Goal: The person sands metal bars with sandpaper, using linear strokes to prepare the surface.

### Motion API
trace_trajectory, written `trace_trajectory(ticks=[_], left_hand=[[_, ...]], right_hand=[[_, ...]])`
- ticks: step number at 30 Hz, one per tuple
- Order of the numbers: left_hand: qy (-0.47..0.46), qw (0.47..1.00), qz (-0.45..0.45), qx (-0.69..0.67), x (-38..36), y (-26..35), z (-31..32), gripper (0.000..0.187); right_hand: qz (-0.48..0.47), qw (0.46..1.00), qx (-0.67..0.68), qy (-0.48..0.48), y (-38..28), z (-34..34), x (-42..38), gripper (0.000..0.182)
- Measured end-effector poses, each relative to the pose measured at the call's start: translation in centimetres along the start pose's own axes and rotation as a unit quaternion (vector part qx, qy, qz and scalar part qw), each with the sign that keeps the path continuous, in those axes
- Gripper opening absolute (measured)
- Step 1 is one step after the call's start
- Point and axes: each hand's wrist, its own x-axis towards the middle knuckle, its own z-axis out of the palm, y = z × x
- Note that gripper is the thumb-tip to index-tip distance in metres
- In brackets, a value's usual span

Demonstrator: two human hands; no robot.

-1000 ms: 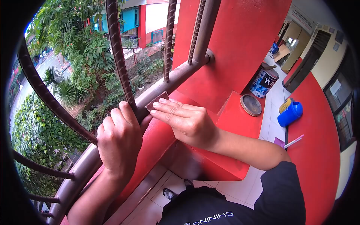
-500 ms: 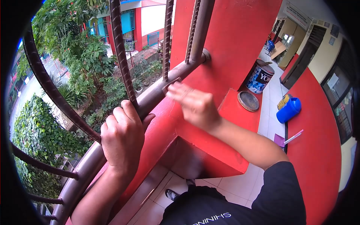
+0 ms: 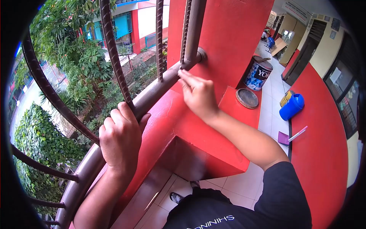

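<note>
My left hand (image 3: 121, 139) is wrapped around the thick brown metal rail (image 3: 150, 98) of a barred railing, thumb on the near side. Farther along that rail, my right hand (image 3: 200, 93) has its fingers pressed together, the tips touching the metal near the foot of a ribbed upright bar (image 3: 185, 34). A small flat brown piece seems to be pinched under those fingertips; it is mostly hidden and its kind cannot be made out. Beneath the rail runs a glossy red ledge (image 3: 167, 110), joined to a red pillar (image 3: 225, 42).
A paint can (image 3: 259, 74) and a round lid (image 3: 247, 98) are by the pillar on the right. Beyond are a blue bin (image 3: 292, 107) and a purple dustpan (image 3: 283, 138) along a red wall (image 3: 320, 152). Trees and plants (image 3: 87, 65) grow outside the bars.
My right hand has slid along the rail away from me, from near one upright bar to the foot of another by the pillar. My left hand keeps its hold; the view has shifted slightly.
</note>
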Motion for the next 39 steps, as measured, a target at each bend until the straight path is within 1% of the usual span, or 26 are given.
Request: trace_trajectory(ticks=[1,2,3,5,6,7,9,10,12,13,15,19,20,21,22,23,25,26,27,29,31,33,35,36,37,39], left_hand=[[0.003,1.0,0.001,0.003,0.1,0.0,0.0,0.064],[0.003,1.0,0.005,0.006,-0.1,0.0,0.0,0.064],[0.004,1.0,0.008,0.005,-0.2,0.0,0.0,0.064],[-0.002,1.0,0.002,0.003,-0.1,0.0,0.0,0.063],[0.008,1.0,0.004,0.002,-0.1,0.0,0.1,0.062],[0.01,1.0,0.005,0.002,-0.1,0.1,0.1,0.062],[0.012,1.0,0.002,-0.006,-0.1,0.0,0.2,0.062],[0.009,1.0,0.0,-0.008,0.0,0.0,0.2,0.061],[0.016,1.0,-0.001,-0.008,-0.1,0.1,0.4,0.061],[0.024,1.0,0.001,-0.007,-0.1,0.0,0.5,0.06],[0.028,1.0,0.001,-0.008,0.0,-0.1,0.3,0.06],[0.027,1.0,0.002,-0.004,0.1,0.0,0.3,0.06],[0.027,1.0,0.0,-0.003,0.1,-0.1,0.3,0.06],[0.03,1.0,0.003,-0.003,0.1,-0.1,0.4,0.06],[0.033,0.999,0.006,-0.003,0.1,-0.1,0.4,0.06],[0.031,0.999,0.006,-0.004,0.0,-0.1,0.4,0.06],[0.011,0.999,0.001,-0.033,0.1,-0.1,0.4,0.06],[0.009,0.999,0.0,-0.033,0.1,-0.1,0.4,0.06],[0.008,0.999,-0.001,-0.036,0.1,-0.1,0.5,0.06],[0.008,0.999,-0.006,-0.039,0.0,0.0,0.5,0.06],[0.02,0.999,-0.005,-0.029,0.1,0.0,0.7,0.06],[0.023,0.999,-0.007,-0.027,0.1,0.1,0.6,0.059],[0.017,0.999,-0.009,-0.028,0.1,0.1,0.5,0.059],[0.019,0.999,-0.007,-0.026,0.1,0.1,0.6,0.059],[0.025,1.0,-0.004,-0.016,0.1,0.1,0.7,0.06],[0.028,1.0,-0.004,-0.009,0.1,0.1,0.9,0.062]], right_hand=[[-0.011,1.0,0.005,-0.014,-2.0,0.3,-0.6,0.021],[-0.05,0.999,0.018,0.0,-2.8,0.6,-0.9,0.022],[-0.047,0.999,0.015,0.001,-2.2,0.4,-0.9,0.022],[0.029,0.999,0.012,0.021,0.2,0.0,0.2,0.022],[0.205,0.977,0.054,0.002,1.1,-0.3,0.7,0.022],[0.18,0.979,0.086,0.046,1.6,-0.1,1.2,0.022],[0.256,0.957,0.135,0.011,2.0,-0.5,0.9,0.024],[0.254,0.958,0.135,0.01,1.9,-0.3,1.0,0.024],[0.246,0.95,0.178,0.07,1.8,0.2,1.2,0.022],[0.246,0.95,0.178,0.071,1.7,0.3,1.3,0.022],[0.314,0.915,0.243,0.074,1.2,0.5,1.5,0.023],[0.361,0.899,0.238,0.072,0.7,1.8,0.8,0.025],[0.252,0.955,0.128,0.084,0.6,1.6,0.5,0.027],[0.138,0.986,0.015,0.095,0.6,1.5,0.3,0.029],[0.097,0.991,0.06,0.076,-0.4,0.6,1.1,0.032],[0.098,0.991,0.06,0.074,-0.1,0.3,1.1,0.032],[-0.112,0.992,0.013,-0.054,0.3,-0.3,1.2,0.035],[-0.145,0.987,-0.013,-0.069,0.1,-0.6,1.2,0.045],[-0.147,0.987,-0.011,-0.072,0.9,-0.9,1.3,0.045],[-0.128,0.986,-0.076,-0.076,2.6,-1.0,2.2,0.052],[-0.155,0.982,-0.034,-0.101,1.4,-1.0,0.2,0.055],[-0.187,0.976,-0.012,-0.108,1.4,-1.4,1.1,0.055],[-0.092,0.993,-0.026,-0.068,2.6,-0.9,2.2,0.054],[-0.127,0.989,-0.034,-0.062,2.7,-0.5,1.7,0.052],[-0.159,0.984,-0.031,-0.073,0.5,-0.8,1.3,0.051],[-0.153,0.983,0.009,-0.099,-0.2,-0.8,1.0,0.051]])
